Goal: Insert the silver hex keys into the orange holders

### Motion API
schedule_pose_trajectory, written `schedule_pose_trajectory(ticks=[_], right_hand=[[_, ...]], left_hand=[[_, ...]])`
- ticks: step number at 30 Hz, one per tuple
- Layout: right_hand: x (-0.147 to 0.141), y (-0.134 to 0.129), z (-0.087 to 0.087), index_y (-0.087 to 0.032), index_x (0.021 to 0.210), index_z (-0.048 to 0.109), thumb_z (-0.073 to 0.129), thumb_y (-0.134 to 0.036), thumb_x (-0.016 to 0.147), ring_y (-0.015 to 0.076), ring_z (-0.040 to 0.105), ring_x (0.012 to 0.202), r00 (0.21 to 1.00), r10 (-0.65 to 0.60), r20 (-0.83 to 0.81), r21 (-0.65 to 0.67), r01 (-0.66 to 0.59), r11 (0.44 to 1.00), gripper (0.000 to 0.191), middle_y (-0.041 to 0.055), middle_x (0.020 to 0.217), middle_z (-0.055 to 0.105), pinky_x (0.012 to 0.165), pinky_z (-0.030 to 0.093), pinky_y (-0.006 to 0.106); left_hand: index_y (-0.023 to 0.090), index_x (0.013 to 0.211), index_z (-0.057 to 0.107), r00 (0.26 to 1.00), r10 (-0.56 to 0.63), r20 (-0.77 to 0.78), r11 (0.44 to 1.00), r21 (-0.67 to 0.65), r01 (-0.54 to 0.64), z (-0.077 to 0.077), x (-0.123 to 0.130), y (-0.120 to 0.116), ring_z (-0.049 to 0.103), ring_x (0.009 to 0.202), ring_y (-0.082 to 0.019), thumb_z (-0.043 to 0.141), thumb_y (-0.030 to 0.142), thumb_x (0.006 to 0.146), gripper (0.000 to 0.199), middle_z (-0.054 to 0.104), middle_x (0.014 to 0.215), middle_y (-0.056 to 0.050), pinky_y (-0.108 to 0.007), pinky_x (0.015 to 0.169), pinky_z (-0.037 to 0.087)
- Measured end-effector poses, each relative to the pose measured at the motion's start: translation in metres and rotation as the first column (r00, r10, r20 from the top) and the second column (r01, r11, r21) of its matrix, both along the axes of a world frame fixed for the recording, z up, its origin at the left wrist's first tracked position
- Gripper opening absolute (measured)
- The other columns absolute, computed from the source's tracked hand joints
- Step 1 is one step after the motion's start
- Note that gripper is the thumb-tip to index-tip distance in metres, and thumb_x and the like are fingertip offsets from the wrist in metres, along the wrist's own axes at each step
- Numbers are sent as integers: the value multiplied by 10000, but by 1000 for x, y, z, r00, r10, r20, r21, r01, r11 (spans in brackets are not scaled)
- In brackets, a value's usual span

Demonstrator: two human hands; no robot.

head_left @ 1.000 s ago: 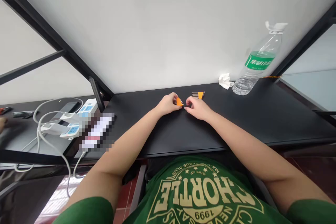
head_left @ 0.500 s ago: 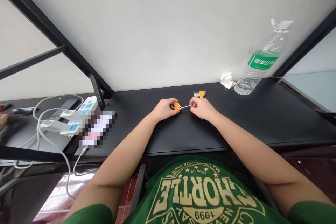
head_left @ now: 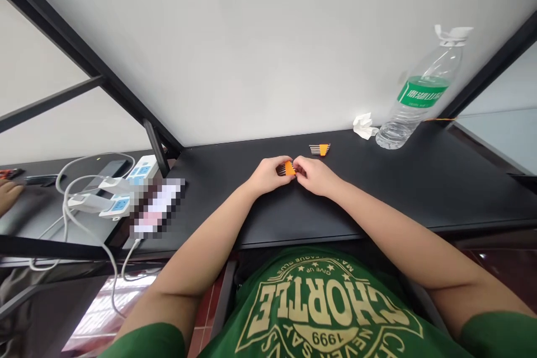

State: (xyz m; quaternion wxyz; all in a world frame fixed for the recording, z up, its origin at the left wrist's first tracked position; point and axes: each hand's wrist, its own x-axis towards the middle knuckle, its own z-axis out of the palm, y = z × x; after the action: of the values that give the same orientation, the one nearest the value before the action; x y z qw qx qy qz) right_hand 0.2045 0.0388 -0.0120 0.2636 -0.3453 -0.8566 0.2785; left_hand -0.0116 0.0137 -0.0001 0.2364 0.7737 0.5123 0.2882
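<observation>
My left hand (head_left: 271, 174) is closed around an orange hex key holder (head_left: 290, 168), gripping it between thumb and fingers. Several thin metal keys stick out of its left side, toward the palm. Against the holder's right edge, my right hand (head_left: 312, 173) pinches the end of a hex key, mostly hidden by the fingers. Both hands nearly touch, just above the black table (head_left: 268, 218). A second orange holder with several hex keys (head_left: 320, 149) lies on the table beyond my right hand.
A large clear bottle with a green label (head_left: 423, 91) leans at the back right, beside a crumpled white tissue (head_left: 364, 126). To the left are a phone (head_left: 161, 207), a white power strip (head_left: 140, 170) with cables, and another person's hand (head_left: 9, 194) at a neighbouring table.
My right hand has moved left up to the holder, and the hex key's shaft that showed between the hands has slid into it. The other person's hand has come further into view.
</observation>
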Motion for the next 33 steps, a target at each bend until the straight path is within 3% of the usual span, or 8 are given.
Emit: schedule_pose_trajectory(ticks=[14,20,25,29,33], right_hand=[[15,11,11,-220,939,639,594,-142,754,152,568,699,956,-273,108,-152,287,946,206,-7,770,663,649,395,265],[37,29,9,-210,924,649,652,-199,779,182,592,756,880,-358,313,-76,399,914,145,45,864,685,654,391,282],[40,32,2,-189,931,660,700,-387,858,202,588,818,885,-252,392,8,271,963,215,96,1029,673,663,384,301],[29,23,-4,-194,969,659,616,-173,875,174,586,855,930,-112,350,47,102,994,105,81,1094,642,718,410,286],[21,13,-4,-198,946,647,567,-110,871,163,569,816,937,-68,344,44,56,997,141,76,1067,628,711,407,285]], left_hand=[[246,1266,682,993,57,-104,998,-17,-59,-3,-3,5,706,937,-212,771,373,780,510,761,1105,-23,-347,932,560],[252,1216,698,989,100,-110,993,-44,-105,-5,-14,7,711,957,-213,772,390,780,464,763,1129,-20,-347,959,559],[245,1274,678,992,91,-87,994,-58,-96,-9,-16,9,708,1014,-221,784,422,777,538,751,1188,-32,-350,985,554],[236,1280,672,996,75,-46,996,-42,-77,-10,-15,10,708,1003,-212,787,424,776,550,752,1185,-34,-348,989,555],[228,1287,667,997,71,-9,997,-38,-72,-11,-14,9,708,966,-197,776,411,786,544,757,1133,-25,-331,960,561]])
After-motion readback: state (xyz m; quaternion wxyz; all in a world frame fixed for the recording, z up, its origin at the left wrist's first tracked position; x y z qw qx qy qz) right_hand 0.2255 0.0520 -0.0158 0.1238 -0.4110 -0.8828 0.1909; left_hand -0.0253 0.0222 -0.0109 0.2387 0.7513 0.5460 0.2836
